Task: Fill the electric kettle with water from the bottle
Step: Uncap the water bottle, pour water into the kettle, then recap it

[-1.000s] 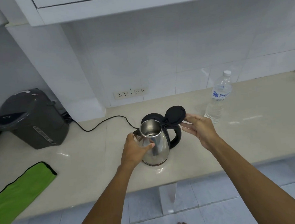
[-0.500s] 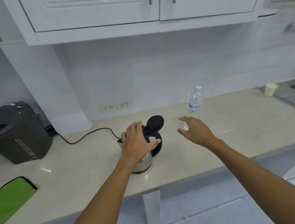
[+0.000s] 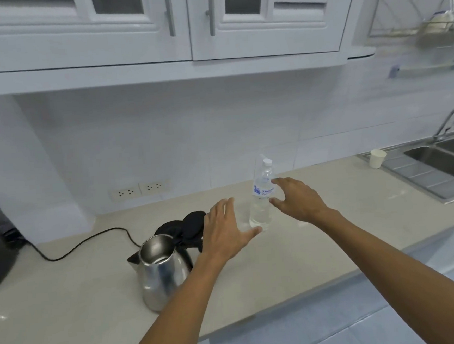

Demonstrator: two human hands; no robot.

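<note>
Head view, single entry.

Bottle (image 3: 261, 196) — clear plastic, white cap on, blue-printed label round the upper body, water visible in the lower part. Long axis vertical, cap up; stands upright on the counter (image 3: 320, 232) near the back wall. It sits between the two hands: just left of the right hand (image 3: 299, 202), beyond the thumb of the left hand (image 3: 226, 233).

Right hand — fingers spread and curved toward the label, fingertips at or very near the bottle; whether they touch cannot be told. Nothing gripped.

Left hand — flat, fingers extended, thumb out toward the bottle's base; empty, hovering just right of the kettle.

Electric kettle (image 3: 161, 272) — polished steel body, black handle, black lid (image 3: 194, 223) hinged back, mouth open upward, spout toward the left. Upright on the counter, left of and nearer than the left hand. Black cord (image 3: 77, 248) trails leftward behind it.
</note>
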